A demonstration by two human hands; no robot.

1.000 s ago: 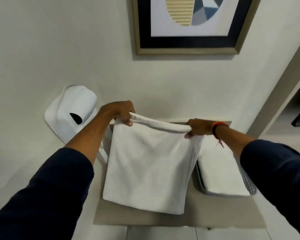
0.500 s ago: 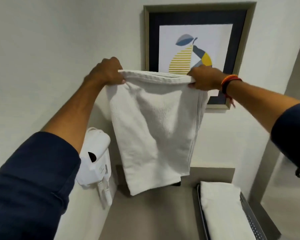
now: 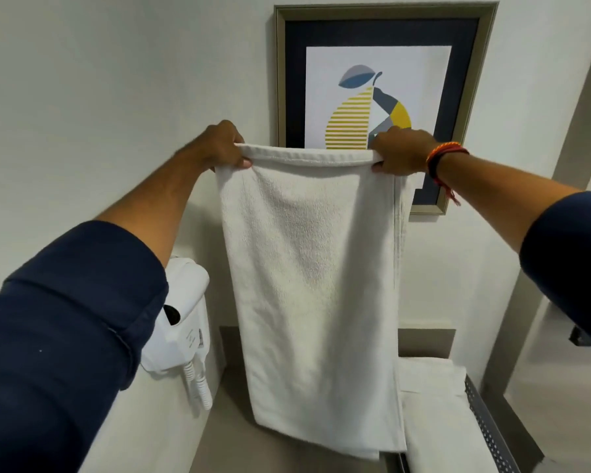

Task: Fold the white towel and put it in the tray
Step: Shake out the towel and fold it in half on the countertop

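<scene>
A white towel hangs doubled in the air in front of the wall, its lower edge just above the shelf. My left hand grips its top left corner and my right hand, with an orange band at the wrist, grips its top right corner. Low at the right stands a grey perforated tray with another folded white towel lying in it. The hanging towel hides the tray's left side.
A beige shelf runs below the towel. A white wall-mounted hair dryer with a coiled cord sits at the left. A framed pear picture hangs on the wall behind my hands. A door frame stands at the right.
Both hands have lifted the towel from the shelf up to the height of the picture. It now hangs longer and straighter than half a second ago.
</scene>
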